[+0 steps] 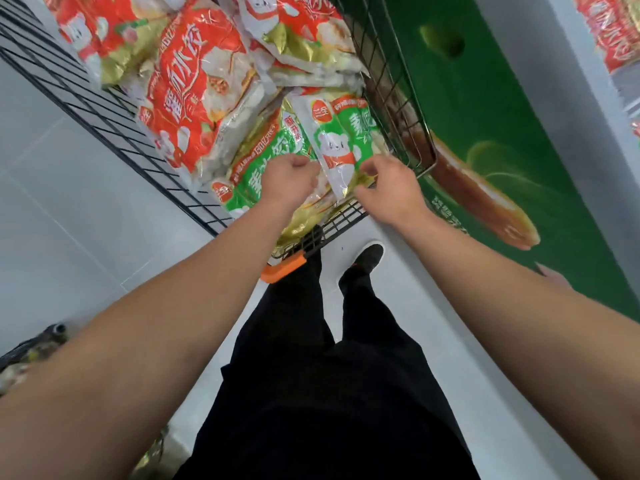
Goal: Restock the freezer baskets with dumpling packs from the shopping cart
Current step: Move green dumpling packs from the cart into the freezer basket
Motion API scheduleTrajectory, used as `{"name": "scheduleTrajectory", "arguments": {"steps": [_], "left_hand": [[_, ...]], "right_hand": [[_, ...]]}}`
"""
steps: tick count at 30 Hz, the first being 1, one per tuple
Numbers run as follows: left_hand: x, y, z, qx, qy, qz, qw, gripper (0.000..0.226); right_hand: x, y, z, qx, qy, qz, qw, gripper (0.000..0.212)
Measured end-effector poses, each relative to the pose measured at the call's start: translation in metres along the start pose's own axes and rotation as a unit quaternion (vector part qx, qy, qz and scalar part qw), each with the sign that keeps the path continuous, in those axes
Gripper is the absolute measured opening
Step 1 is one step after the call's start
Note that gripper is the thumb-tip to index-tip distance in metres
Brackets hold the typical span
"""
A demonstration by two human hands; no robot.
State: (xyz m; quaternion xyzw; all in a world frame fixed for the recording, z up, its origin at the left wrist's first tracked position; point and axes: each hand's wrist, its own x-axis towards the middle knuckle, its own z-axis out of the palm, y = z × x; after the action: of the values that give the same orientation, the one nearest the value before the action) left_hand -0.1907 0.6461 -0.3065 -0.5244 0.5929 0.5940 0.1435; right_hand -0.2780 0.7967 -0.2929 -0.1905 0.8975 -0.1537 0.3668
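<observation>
Beside green freezer wall [491, 109], over wire shopping cart [114, 123], left hand [289, 183] and right hand [388, 192] closing on green dumpling pack [341, 143] lying atop pile, needing both edges gripped before lifting.

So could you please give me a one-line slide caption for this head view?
Both hands, left hand and right hand, grip a green dumpling pack in the cart.
</observation>
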Motion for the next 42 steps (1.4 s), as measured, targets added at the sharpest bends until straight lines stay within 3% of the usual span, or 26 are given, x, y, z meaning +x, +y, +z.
{"name": "scheduleTrajectory", "arguments": {"steps": [2,5,7,10,14,20,23,26,33,36,39,42], "left_hand": [[0.014,0.006,0.012,0.009,0.006,-0.016,1.000,0.018],[0.032,0.011,0.025,0.056,0.044,-0.015,0.997,0.032],[0.038,0.010,0.025,0.085,0.045,-0.012,0.995,0.026],[0.025,0.006,0.008,0.067,0.005,0.003,0.998,0.010],[0.004,-0.022,-0.049,0.009,-0.041,-0.017,0.999,0.010],[0.019,-0.040,-0.070,0.103,0.115,-0.100,0.983,0.014],[0.028,-0.037,-0.061,-0.015,0.133,-0.120,0.984,0.013],[0.028,-0.033,-0.059,-0.106,0.141,-0.129,0.976,0.012],[0.002,-0.033,-0.048,-0.134,0.101,-0.077,0.983,0.023],[-0.013,-0.023,-0.039,-0.122,0.072,-0.059,0.988,0.018],[-0.025,-0.008,-0.022,-0.072,0.044,-0.028,0.996,0.014],[-0.049,0.020,0.014,-0.020,0.018,0.032,0.999,0.029]], "right_hand": [[0.006,0.004,0.002,0.003,0.002,0.016,1.000,0.031],[0.010,0.010,0.004,0.008,0.002,0.039,0.999,0.030],[0.012,0.011,0.004,0.016,0.010,0.049,0.999,0.029],[0.015,0.007,0.002,0.042,0.029,0.069,0.996,0.032],[0.025,-0.003,-0.001,0.087,0.049,0.087,0.991,0.036],[0.058,-0.021,-0.008,0.186,-0.013,0.179,0.966,0.059],[0.073,-0.024,-0.007,0.315,-0.044,0.280,0.906,0.043],[0.082,-0.007,0.003,0.400,-0.001,0.319,0.859,0.024],[0.041,0.005,-0.019,0.346,0.080,0.276,0.893,0.017],[0.011,0.021,-0.036,0.338,0.112,0.290,0.888,0.017],[-0.031,0.038,-0.054,0.392,0.139,0.315,0.853,0.024],[-0.072,0.072,-0.068,0.457,0.185,0.335,0.803,0.024]]}}
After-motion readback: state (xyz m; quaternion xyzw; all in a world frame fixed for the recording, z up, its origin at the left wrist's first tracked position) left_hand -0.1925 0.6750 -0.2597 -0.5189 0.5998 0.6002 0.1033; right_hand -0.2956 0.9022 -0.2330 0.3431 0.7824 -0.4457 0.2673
